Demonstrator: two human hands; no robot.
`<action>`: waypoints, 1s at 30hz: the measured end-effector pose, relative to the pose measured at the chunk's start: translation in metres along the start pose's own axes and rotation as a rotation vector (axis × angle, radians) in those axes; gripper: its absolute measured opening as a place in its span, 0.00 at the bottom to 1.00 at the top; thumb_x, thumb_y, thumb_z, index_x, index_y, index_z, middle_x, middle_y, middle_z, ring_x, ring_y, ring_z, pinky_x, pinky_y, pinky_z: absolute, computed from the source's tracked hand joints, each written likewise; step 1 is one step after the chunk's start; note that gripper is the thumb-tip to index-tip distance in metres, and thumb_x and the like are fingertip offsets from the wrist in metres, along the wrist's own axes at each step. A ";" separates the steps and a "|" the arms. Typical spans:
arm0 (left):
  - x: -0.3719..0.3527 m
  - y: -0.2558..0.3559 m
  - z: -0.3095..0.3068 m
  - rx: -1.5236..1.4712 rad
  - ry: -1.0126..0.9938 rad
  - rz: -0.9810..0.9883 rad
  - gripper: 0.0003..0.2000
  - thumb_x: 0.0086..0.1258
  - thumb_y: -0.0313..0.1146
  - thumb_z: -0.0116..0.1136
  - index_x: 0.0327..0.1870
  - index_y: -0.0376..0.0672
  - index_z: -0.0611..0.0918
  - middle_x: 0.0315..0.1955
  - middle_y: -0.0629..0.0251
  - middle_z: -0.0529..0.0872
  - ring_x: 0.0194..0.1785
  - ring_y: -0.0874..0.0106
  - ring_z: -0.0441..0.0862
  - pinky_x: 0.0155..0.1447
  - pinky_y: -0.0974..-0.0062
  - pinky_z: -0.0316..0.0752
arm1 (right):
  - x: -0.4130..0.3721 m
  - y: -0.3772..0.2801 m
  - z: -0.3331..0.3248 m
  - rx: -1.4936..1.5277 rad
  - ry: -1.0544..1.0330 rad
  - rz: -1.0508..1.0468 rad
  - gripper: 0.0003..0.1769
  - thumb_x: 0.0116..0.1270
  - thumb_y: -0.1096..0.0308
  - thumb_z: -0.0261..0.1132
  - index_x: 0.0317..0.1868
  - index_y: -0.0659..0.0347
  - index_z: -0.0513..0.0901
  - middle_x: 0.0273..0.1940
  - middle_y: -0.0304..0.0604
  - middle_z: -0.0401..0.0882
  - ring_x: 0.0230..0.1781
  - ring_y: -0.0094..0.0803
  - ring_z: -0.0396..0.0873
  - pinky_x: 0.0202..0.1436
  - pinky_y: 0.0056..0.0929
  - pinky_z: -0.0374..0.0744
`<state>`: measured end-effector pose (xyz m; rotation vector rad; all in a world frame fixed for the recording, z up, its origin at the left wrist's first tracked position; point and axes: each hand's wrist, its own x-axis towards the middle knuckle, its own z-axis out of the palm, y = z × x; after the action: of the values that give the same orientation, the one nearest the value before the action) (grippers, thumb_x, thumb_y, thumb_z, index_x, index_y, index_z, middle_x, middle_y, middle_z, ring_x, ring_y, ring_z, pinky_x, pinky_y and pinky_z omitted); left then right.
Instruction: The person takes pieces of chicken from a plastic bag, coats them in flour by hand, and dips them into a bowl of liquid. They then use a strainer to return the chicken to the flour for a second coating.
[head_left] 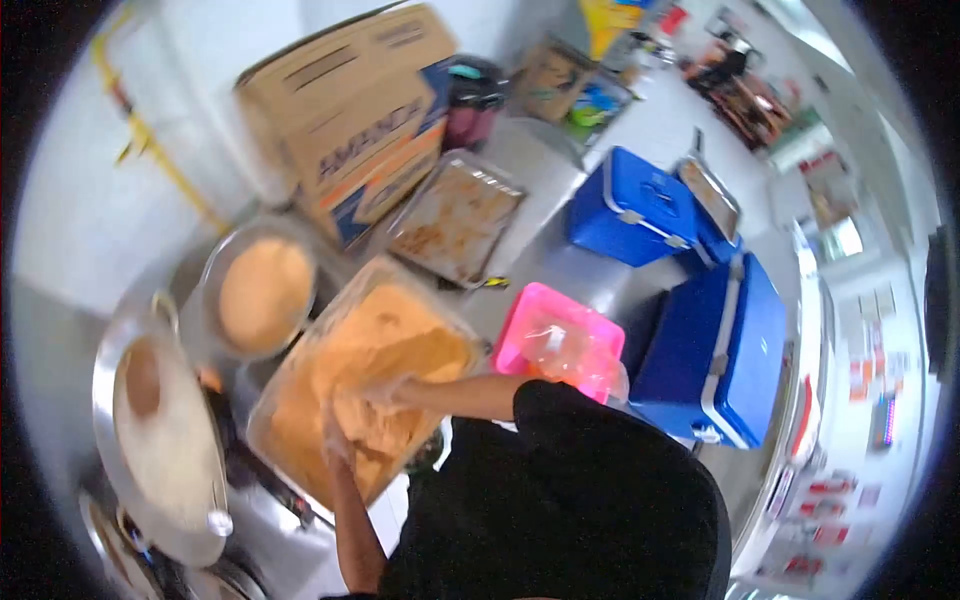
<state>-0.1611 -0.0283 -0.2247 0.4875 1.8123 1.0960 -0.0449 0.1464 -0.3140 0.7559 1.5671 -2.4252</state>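
Note:
A large rectangular tub (262, 412) holds a deep heap of orange-tan powder (400, 310), like breading or seasoned flour. Both of my hands are down in it, dusted with the powder. My right hand (388, 392) reaches in from the right side of the tub. Close beside it, my left hand (340, 442) comes in from the near edge. Between them lies a lumpy, powder-coated mass (362, 422), whose kind I cannot make out. Blur and powder hide the fingers of both hands.
Left of the tub stand a bowl of orange powder (265, 295) and a wide pan of pale contents (165, 440). Behind are a crumb-covered metal tray (455, 220) and a cardboard box (360, 120). To the right are a pink tray (512, 345) with plastic bags and blue coolers (720, 350).

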 end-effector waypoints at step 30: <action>0.053 -0.148 -0.060 0.457 -0.100 -0.115 0.22 0.76 0.42 0.48 0.65 0.40 0.73 0.54 0.58 0.78 0.56 0.62 0.75 0.60 0.68 0.72 | -0.069 -0.073 -0.019 -0.959 0.183 0.269 0.43 0.69 0.31 0.51 0.71 0.57 0.67 0.65 0.51 0.72 0.59 0.43 0.74 0.60 0.39 0.73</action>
<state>-0.2208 -0.0969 -0.3666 0.6817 1.9764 0.5634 -0.0081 0.1856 -0.2270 0.8840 2.1970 -1.1911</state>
